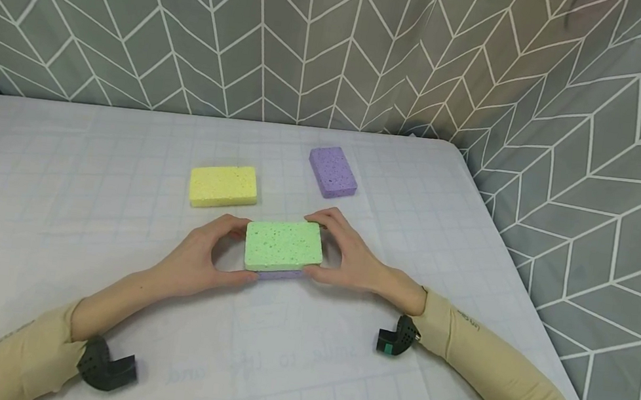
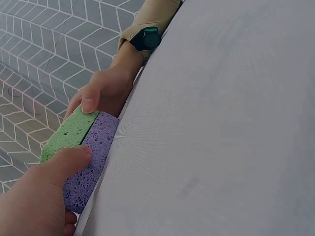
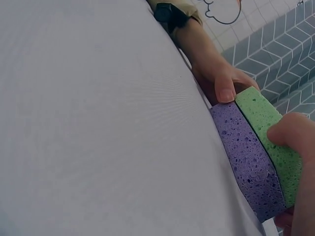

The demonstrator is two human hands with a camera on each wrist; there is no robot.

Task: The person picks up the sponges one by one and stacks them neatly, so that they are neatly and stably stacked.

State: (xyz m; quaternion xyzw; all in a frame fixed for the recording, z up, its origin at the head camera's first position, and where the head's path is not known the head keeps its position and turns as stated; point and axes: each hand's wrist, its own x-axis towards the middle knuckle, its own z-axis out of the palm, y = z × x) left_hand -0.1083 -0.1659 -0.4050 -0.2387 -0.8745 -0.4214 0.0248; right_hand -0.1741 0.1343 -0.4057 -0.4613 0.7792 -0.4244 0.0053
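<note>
Gripping green sponge (image 1: pixel 283 246) atop purple sponge (image 3: pixel 246 152) | long axis sideways | fingers (image 1: pixel 337 218) half-parted

From above we face the table's far edge (image 1: pixel 187 120); close, opposing wrist views share the green sponge (image 2: pixel 69 130).

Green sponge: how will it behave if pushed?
Probably light: the green sponge has visible pores. Likely holds its shape, since its block form shows no sag. It could slide on the purple sponge beneath, as a seam separates them.
</note>
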